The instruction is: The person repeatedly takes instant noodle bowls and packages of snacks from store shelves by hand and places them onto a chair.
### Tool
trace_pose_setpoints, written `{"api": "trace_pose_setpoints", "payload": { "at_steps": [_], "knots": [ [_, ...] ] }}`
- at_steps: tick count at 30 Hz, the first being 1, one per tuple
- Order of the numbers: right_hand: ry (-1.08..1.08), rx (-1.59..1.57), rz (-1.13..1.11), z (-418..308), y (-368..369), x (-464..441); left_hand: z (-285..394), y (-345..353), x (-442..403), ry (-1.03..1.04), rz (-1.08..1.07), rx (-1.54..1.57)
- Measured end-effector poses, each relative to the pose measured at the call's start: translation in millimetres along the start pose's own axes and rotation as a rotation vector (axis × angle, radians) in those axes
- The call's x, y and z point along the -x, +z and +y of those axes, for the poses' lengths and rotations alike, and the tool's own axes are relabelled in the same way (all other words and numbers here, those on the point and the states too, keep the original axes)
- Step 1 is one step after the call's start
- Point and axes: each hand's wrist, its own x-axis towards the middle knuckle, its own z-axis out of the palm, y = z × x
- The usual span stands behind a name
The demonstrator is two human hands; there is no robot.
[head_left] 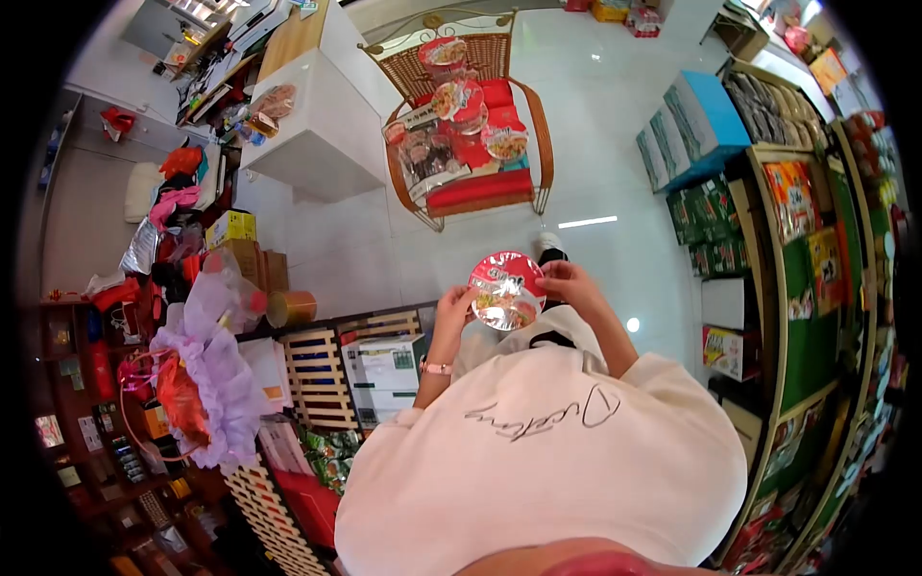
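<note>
Between my two hands is an instant noodle bowl [507, 293], its round lid facing up with a red upper half, pale lettering and a food picture below. My left hand [455, 307] grips its left edge, with a pink band on that wrist. At the upper right edge, my right hand [569, 286] has thumb and fingers closed on the rim. The bowl's sides are hidden under the lid. Ahead stands a wicker chair [540, 125] with a red seat. Several similar noodle bowls [505, 140] rest on it, beside a clear plastic wrapper [428, 161] and printed paper.
A white counter [322, 134] stands left of the chair. Shelves of packaged goods [792, 278] and a blue carton [706, 125] line the right side. At left are a purple-wrapped basket [206, 365], wooden slatted racks [322, 379] and white boxes [384, 370].
</note>
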Motion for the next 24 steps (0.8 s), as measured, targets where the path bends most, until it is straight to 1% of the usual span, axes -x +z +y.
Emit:
{"api": "trace_pose_setpoints", "payload": {
  "at_steps": [1,2,3,4,8,10,12,13,14,16,17,19,20,22,23,24],
  "knots": [
    [-0.019,0.055,-0.019,-11.0,-2.2,-13.1,13.5,8.4,-5.1,-0.022,0.016,0.002],
    [-0.059,0.016,-0.073,-20.2,-5.8,-21.2,14.3,8.3,-7.0,-0.038,0.024,0.002],
    [-0.007,0.021,-0.058,-23.4,-7.7,-36.5,20.5,10.3,-20.0,-0.038,0.03,0.005],
    [0.023,0.042,-0.046,-34.9,-13.6,-60.0,31.2,17.1,-43.5,-0.012,0.027,0.017],
    [0.054,0.088,-0.102,-82.7,-35.0,-148.7,67.5,38.4,-121.8,-0.037,0.073,-0.009],
    [0.062,0.171,-0.09,-120.1,-40.4,-188.3,84.3,53.6,-155.0,-0.041,0.098,0.027],
    [0.076,0.26,-0.099,-146.9,-50.3,-236.4,107.1,65.7,-207.4,-0.017,0.109,0.053],
    [0.037,0.201,-0.163,-155.5,-57.9,-261.5,114.6,69.5,-231.4,-0.011,0.14,0.055],
    [0.039,0.217,-0.126,-163.0,-65.4,-284.4,116.5,73.7,-248.1,-0.03,0.133,0.056],
    [0.057,0.316,-0.09,-187.3,-68.7,-317.1,144.2,88.2,-280.9,-0.022,0.123,0.062],
    [0.097,0.299,0.0,-196.8,-66.6,-332.0,146.1,87.2,-302.0,-0.073,0.095,0.061],
    [0.153,0.303,0.004,-207.2,-70.7,-352.9,150.2,95.8,-322.7,-0.047,0.113,0.083],
    [0.178,0.31,0.0,-213.7,-73.7,-362.9,153.5,100.8,-331.9,-0.028,0.127,0.097],
    [0.122,0.403,-0.018,-202.5,-87.2,-390.7,136.0,99.3,-357.3,-0.002,0.148,0.003],
    [0.117,0.384,-0.062,-204.6,-87.2,-396.2,144.0,108.7,-352.6,-0.021,0.215,0.101],
    [0.118,0.368,-0.1,-204.7,-88.7,-396.2,135.5,108.2,-356.4,0.003,0.258,0.116]
  ]
}}
